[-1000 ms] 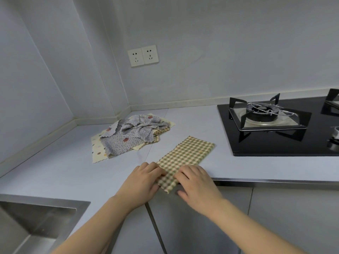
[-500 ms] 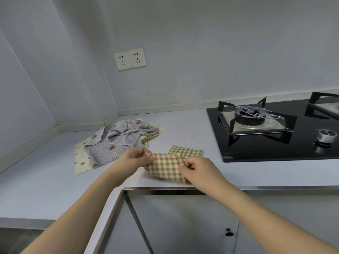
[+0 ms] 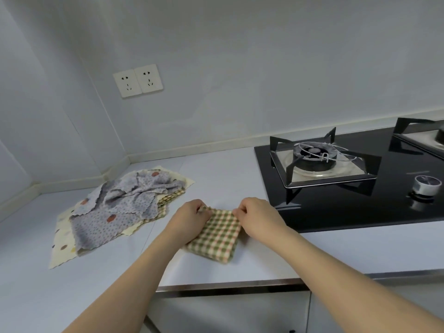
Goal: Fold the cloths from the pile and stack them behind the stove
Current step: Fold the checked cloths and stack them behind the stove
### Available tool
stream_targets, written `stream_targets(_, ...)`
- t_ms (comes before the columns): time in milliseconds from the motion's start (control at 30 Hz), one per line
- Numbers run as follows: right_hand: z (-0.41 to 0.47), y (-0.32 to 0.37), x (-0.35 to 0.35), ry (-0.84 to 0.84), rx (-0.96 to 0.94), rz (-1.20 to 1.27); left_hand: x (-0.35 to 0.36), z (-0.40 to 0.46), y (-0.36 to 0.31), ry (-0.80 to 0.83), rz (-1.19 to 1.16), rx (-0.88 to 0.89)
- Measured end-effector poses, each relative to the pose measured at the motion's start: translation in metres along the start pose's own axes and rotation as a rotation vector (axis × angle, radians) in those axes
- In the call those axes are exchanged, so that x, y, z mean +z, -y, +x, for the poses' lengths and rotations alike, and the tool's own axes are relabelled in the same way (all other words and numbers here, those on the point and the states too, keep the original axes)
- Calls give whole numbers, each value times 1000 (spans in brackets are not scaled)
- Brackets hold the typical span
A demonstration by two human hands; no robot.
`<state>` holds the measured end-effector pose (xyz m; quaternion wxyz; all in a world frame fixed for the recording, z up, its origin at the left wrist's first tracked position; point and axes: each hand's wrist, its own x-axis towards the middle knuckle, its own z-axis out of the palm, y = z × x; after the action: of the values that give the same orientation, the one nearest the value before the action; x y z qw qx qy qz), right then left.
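Pinching the far corners of the checked cloth [image 3: 217, 234], the left hand [image 3: 189, 218] and right hand [image 3: 258, 218] each hold one corner between curled fingers and thumb. This cloth lies folded on the counter [image 3: 216, 174] near the front edge, just left of the stove [image 3: 355, 188]. The pile [image 3: 120, 207] rests further left, near the corner, apart from the cloth.

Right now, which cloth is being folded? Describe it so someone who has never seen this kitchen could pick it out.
Start at the black gas stove on the right of the grey countertop. Just off its front left corner lies a small folded checked cloth, with the left hand and right hand pinching its far corners. Its green-and-red check sets it apart from the loose cloth pile further left.
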<state>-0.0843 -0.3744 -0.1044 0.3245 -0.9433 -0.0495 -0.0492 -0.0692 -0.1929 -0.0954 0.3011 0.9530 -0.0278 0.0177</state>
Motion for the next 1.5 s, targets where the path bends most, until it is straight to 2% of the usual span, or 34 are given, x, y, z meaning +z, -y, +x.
stream_targets(233, 12, -5, 8, 56, -72, -269, 22, 7, 6, -130, 279, 80)
stream_targets(367, 16, -1, 2, 98, -77, -343, 27, 8, 0, -175, 421, 37)
stream_targets(633, 33, 6, 4, 240, -3, -431, 17, -1, 5, -165, 522, -156)
stream_targets(733, 37, 8, -2, 242, -52, -455, 11, -9, 4, -96, 420, -205)
stream_targets(833, 41, 9, -9, 318, -122, -298, 0, -28, 1, 39, 216, -296)
stream_targets(967, 47, 24, -10, 516, -60, -283, -5, -41, -7, 101, 178, -374)
stream_targets(1067, 51, 32, -8, 604, 6, -129, -9, -41, -9, 140, -121, -447)
stream_targets(1167, 50, 36, -10, 654, 100, 104, -16, -46, -7, 130, -304, -423)
stream_targets(1267, 51, 42, -14, 604, 148, 401, -34, -47, -6, 115, -513, -401)
stream_targets(1333, 54, 50, -23, 544, 75, 481, -48, -44, -8, 62, -592, -349)
stream_targets(1433, 59, 61, -35, 419, -21, 554, -64, -39, -15, -21, -567, -199)
stream_targets(1500, 61, 61, -40, 331, -45, 617, -70, -35, -19, -151, -439, -63)
